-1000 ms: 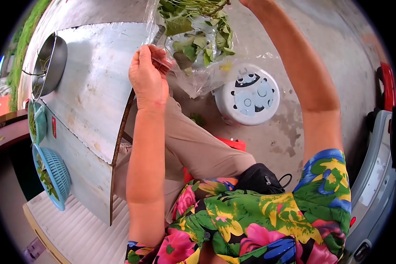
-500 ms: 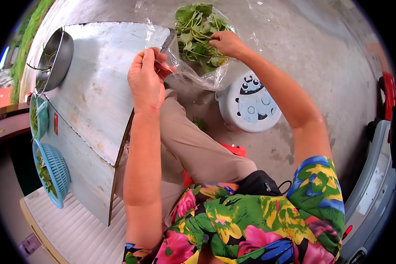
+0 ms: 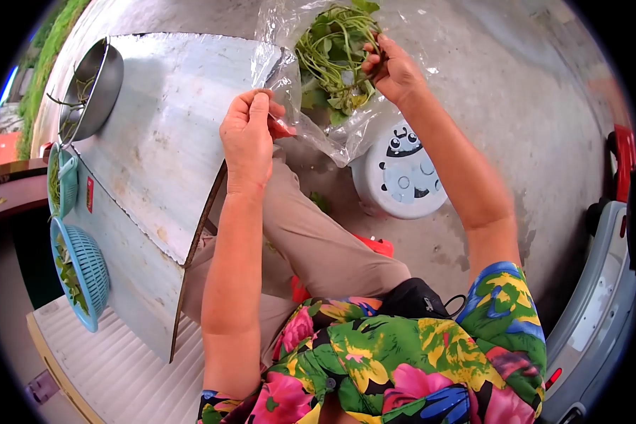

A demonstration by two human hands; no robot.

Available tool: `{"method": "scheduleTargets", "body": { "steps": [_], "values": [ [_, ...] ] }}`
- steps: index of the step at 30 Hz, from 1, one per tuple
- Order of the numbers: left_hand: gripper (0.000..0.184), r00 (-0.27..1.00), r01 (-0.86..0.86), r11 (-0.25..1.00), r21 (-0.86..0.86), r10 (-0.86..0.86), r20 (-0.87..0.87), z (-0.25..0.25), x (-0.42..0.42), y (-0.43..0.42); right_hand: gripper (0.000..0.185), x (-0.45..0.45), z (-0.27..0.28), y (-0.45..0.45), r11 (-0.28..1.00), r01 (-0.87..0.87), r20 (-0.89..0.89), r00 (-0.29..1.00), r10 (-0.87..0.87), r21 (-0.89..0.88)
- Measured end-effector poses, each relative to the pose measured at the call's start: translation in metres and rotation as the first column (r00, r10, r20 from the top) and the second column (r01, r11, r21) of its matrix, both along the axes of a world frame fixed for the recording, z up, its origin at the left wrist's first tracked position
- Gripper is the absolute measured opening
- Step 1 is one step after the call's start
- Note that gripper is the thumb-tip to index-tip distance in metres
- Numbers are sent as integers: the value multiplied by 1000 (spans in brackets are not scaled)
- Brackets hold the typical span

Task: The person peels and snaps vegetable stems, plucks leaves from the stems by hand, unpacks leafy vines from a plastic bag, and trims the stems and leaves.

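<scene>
My left hand (image 3: 249,134) is closed, its thumb and fingers pinching the edge of a clear plastic bag (image 3: 279,74). A small red patch shows beside those fingers; I cannot make out whether it belongs to the bag. Inside the bag's spread mouth lies a bunch of leafy greens (image 3: 328,53) with long thin stems. At the bunch's right side, my right hand (image 3: 397,71) is closed round some of the stems. Part of the bunch is behind the bag's film.
A metal-topped table (image 3: 169,127) stands at my left. Along its far side are a steel bowl (image 3: 109,92) with stems, a green basket (image 3: 68,185) and a blue basket (image 3: 92,272) holding leaves. A round stool (image 3: 399,180) with a cartoon face stands ahead, right of my knee.
My right hand has moved up and right, and more stems of the greens show. My left hand has shifted slightly right and down, with the bag's edge still in it.
</scene>
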State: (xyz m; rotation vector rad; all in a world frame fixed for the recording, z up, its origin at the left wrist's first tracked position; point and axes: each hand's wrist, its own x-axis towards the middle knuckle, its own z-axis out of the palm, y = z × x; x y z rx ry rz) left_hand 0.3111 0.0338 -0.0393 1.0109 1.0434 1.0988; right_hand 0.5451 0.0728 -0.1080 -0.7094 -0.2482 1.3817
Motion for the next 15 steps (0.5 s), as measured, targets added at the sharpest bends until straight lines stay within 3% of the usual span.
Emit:
{"method": "scheduleTargets", "body": {
  "steps": [2, 4, 9, 14, 15],
  "values": [
    [14, 1000, -8, 1000, -2, 8, -7, -1, -1, -1, 14, 1, 8, 1, 995, 80, -65, 994, -83, -54],
    [14, 1000, -15, 1000, -1, 15, -9, -2, -1, -2, 18, 12, 12, 3, 998, 26, -228, 974, -11, 62],
    [13, 999, -51, 999, -4, 51, 15, -4, -1, -2, 22, 25, 28, -1, 997, -16, -378, 925, 42, 71],
    [13, 998, -55, 998, 8, 54, 42, -4, -2, -2, 22, 28, 35, -3, 992, -46, -484, 870, 98, 117],
    [12, 997, -55, 998, 8, 54, 55, -4, -2, -2, 22, 24, 40, -3, 996, 7, -444, 895, 31, 85]
  ]
}}
